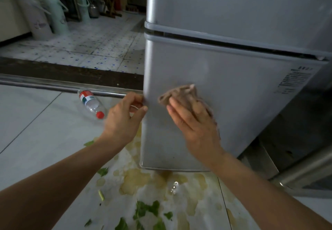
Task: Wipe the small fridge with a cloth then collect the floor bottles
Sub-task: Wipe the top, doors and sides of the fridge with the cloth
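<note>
i get one head view, looking forward and down, close on the fridge (pixel 233 95) and the floor (pixel 36 131) beneath.

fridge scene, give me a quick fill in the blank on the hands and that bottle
The right hand presses a brown ____ flat on the fridge's lower door.
The left hand grips the edge of that same ____.
The bottle lying on the floor has a ____ cap.
Missing: cloth; door; red.
</note>
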The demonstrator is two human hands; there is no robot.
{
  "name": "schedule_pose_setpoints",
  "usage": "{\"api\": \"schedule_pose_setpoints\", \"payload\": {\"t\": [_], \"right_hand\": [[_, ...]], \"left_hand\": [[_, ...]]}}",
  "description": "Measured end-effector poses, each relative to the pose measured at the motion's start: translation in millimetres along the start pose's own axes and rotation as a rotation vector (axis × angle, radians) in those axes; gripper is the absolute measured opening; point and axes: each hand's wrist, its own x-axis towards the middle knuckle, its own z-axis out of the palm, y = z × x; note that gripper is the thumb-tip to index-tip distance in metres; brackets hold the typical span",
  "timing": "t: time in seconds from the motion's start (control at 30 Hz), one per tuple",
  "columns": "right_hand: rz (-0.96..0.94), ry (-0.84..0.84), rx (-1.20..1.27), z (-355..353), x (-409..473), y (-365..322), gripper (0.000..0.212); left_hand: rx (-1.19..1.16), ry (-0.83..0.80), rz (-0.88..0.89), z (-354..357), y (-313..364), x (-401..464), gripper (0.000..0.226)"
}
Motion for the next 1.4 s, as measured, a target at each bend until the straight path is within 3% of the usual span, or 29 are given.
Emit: {"api": "schedule_pose_setpoints", "payload": {"t": [0.1, 0.17, 0.33, 0.47, 0.77, 0.87, 1.0, 1.07, 1.17, 1.3, 1.4], "right_hand": [[-0.179, -0.209, -0.016, 1, -12, -4, 0.048], [-0.228, -0.254, -0.031, -6, -6, 1, 0.05], [-0.032, -0.001, -0.012, -26, 63, 21, 0.049], [-0.042, 0.127, 0.013, -18, 86, 15, 0.049], [-0.374, -0.317, -0.145, 2, 30, -11, 0.057], [-0.386, -0.203, -0.248, -10, 61, -4, 0.053], [-0.21, -0.005, -0.192, -9, 98, -4, 0.04], [-0.274, 0.008, -0.198, 4, 90, -15, 0.035], [-0.381, -0.052, -0.233, 27, 63, -36, 0.032], [-0.389, -0.146, -0.195, 47, 41, -57, 0.022], [-0.519, -0.382, -0.224, 51, 15, -65, 0.026]], "left_hand": [[-0.028, -0.042, -0.024, -5, -3, 3, 0.011], [-0.064, -0.083, -0.022, -11, -5, 2, 0.019], [-0.163, -0.161, -0.03, -22, -13, -8, 0.032], [-0.109, -0.133, -0.081, -28, -24, -7, 0.031], [-0.079, -0.094, -0.141, -39, -37, -20, 0.037], [-0.086, -0.075, -0.142, -40, -37, -21, 0.037], [-0.081, -0.099, -0.164, -37, -47, -25, 0.037], [-0.07, -0.1, -0.17, -35, -56, -28, 0.037], [-0.049, -0.097, -0.204, -34, -70, -32, 0.036], [-0.022, -0.088, -0.204, -34, -80, -37, 0.036], [-0.03, -0.097, -0.21, -34, -77, -42, 0.036]]}}
